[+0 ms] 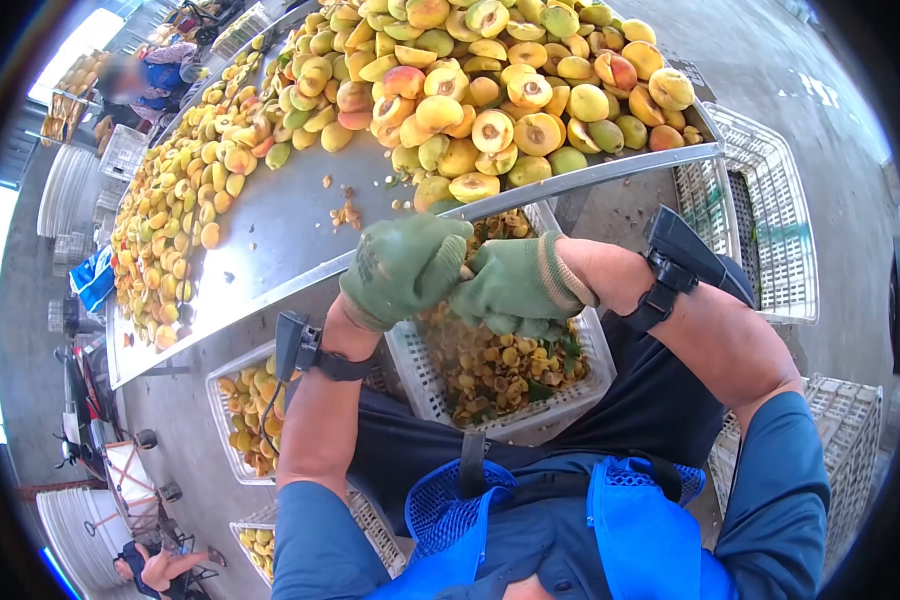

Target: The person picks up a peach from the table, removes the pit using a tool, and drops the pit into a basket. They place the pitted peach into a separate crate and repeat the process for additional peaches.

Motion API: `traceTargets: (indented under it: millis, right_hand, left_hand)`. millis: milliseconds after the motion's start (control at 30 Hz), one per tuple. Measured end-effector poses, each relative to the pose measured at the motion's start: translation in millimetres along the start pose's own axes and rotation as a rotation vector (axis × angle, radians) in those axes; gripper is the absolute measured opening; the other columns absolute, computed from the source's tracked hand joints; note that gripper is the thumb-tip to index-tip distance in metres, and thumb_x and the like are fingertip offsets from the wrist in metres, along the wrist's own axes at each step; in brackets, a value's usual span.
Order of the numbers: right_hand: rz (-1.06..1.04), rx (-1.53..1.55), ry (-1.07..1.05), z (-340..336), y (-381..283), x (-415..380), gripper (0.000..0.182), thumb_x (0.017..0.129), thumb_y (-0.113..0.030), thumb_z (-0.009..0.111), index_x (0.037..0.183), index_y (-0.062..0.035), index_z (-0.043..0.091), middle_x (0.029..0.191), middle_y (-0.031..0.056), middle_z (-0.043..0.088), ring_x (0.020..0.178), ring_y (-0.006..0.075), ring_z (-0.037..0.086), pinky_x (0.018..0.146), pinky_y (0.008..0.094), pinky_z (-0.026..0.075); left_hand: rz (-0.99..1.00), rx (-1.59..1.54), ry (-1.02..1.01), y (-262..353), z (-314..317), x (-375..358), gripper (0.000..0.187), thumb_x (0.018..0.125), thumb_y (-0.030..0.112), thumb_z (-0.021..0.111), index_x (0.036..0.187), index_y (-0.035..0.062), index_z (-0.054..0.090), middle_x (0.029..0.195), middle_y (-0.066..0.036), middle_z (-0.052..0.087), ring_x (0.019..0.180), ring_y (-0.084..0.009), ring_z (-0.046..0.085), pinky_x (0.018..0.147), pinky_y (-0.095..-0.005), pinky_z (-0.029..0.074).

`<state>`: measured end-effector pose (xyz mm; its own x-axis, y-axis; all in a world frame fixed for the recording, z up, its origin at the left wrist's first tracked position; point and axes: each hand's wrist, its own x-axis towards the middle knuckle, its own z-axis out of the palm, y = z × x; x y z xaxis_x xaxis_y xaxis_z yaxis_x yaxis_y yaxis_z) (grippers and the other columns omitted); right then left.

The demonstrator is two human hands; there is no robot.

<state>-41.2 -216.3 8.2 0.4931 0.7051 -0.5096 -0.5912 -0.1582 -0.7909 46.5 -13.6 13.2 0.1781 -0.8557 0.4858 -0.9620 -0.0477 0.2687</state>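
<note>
My left hand [405, 265], in a green work glove, is closed with its fingers curled. Close against it, my right hand [520, 280] wears a matching glove and is closed as well. Whatever sits between the fingers is hidden. Both hands are just beyond the near metal edge of the table, above a white plastic crate [425, 385]. Inside that crate lie brown-yellow fruit pits and scraps [505, 370] with some green leaves. A large heap of yellow peaches [530, 90], many of them halved, is piled on the metal table [280, 225] in front of me.
White crates of fruit stand at my left, one crate [215, 400] beside the table. Another white crate [770, 215] is at the table's right end, and a stacked crate [850, 440] is by my right elbow. A person [155, 80] is at the far left.
</note>
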Motion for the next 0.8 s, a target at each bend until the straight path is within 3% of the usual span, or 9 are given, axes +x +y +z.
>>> traceTargets:
  millis: [67, 167, 300, 400, 467, 500, 667, 800]
  right_hand:
    - [0.046, -0.038, 0.032, 1, -4, -6, 0.017, 0.100, -0.028, 0.057, 0.100, -0.0123, 0.064, 0.071, -0.0006, 0.055, 0.049, 0.0112, 0.052, 0.043, 0.0282, 0.045]
    - [0.066, -0.110, 0.048, 4, -6, -7, 0.017, 0.099, -0.026, 0.054, 0.097, -0.0123, 0.063, 0.069, -0.0008, 0.053, 0.047, 0.0120, 0.050, 0.044, 0.0303, 0.047]
    - [0.160, -0.020, 0.059, 14, -13, -13, 0.022, 0.095, -0.031, 0.065, 0.104, -0.0113, 0.063, 0.069, -0.0027, 0.056, 0.045, 0.0095, 0.048, 0.039, 0.0266, 0.040]
    - [0.098, 0.095, 0.012, 16, -10, -7, 0.024, 0.094, -0.032, 0.065, 0.105, -0.0110, 0.064, 0.069, -0.0016, 0.056, 0.043, 0.0110, 0.048, 0.038, 0.0279, 0.040]
    - [0.141, -0.044, 0.139, 26, -17, -7, 0.018, 0.098, -0.027, 0.058, 0.102, -0.0110, 0.064, 0.068, 0.0000, 0.054, 0.046, 0.0131, 0.050, 0.041, 0.0313, 0.043]
    - [0.164, -0.118, 0.207, 29, -21, -8, 0.017, 0.100, -0.024, 0.054, 0.100, -0.0111, 0.065, 0.068, 0.0009, 0.053, 0.047, 0.0142, 0.050, 0.042, 0.0330, 0.045]
    - [0.148, -0.065, 0.121, 21, -15, -11, 0.018, 0.101, -0.026, 0.054, 0.097, -0.0115, 0.063, 0.066, 0.0003, 0.051, 0.046, 0.0143, 0.050, 0.041, 0.0320, 0.043]
    - [0.128, 0.149, -0.070, 6, -12, -19, 0.022, 0.094, -0.033, 0.065, 0.097, -0.0109, 0.064, 0.062, -0.0044, 0.049, 0.043, 0.0071, 0.044, 0.036, 0.0251, 0.032]
  left_hand:
    - [0.061, -0.026, 0.007, -5, 7, -6, 0.020, 0.101, 0.013, 0.060, 0.106, -0.0037, 0.069, 0.095, -0.017, 0.075, 0.079, -0.0322, 0.073, 0.072, -0.0401, 0.058]
    - [-0.147, -0.338, -0.108, 0, 2, -5, 0.018, 0.097, 0.011, 0.066, 0.107, -0.0030, 0.068, 0.097, -0.018, 0.074, 0.079, -0.0331, 0.073, 0.071, -0.0410, 0.059]
    - [-0.083, -0.271, -0.085, -1, 5, -14, 0.021, 0.094, 0.010, 0.069, 0.111, -0.0017, 0.066, 0.100, -0.018, 0.074, 0.079, -0.0348, 0.073, 0.071, -0.0425, 0.060]
    - [-0.021, -0.144, 0.034, -6, 14, -23, 0.026, 0.093, 0.011, 0.070, 0.114, -0.0012, 0.064, 0.100, -0.018, 0.074, 0.081, -0.0361, 0.073, 0.069, -0.0440, 0.061]
    - [-0.008, -0.077, 0.061, -7, 15, -22, 0.028, 0.092, 0.012, 0.071, 0.115, -0.0009, 0.063, 0.100, -0.018, 0.073, 0.082, -0.0364, 0.073, 0.068, -0.0446, 0.061]
    - [0.001, -0.056, 0.048, -5, 15, -20, 0.024, 0.093, 0.014, 0.069, 0.111, -0.0005, 0.065, 0.095, -0.018, 0.072, 0.079, -0.0366, 0.071, 0.067, -0.0442, 0.059]
    - [-0.003, 0.003, -0.104, -2, 10, -12, 0.021, 0.093, 0.018, 0.066, 0.102, -0.0006, 0.070, 0.086, -0.017, 0.069, 0.074, -0.0361, 0.068, 0.064, -0.0440, 0.054]
    - [-0.110, -0.262, 0.067, 7, 9, -6, 0.038, 0.102, 0.030, 0.054, 0.107, -0.0032, 0.071, 0.096, -0.018, 0.072, 0.084, -0.0335, 0.070, 0.074, -0.0418, 0.056]
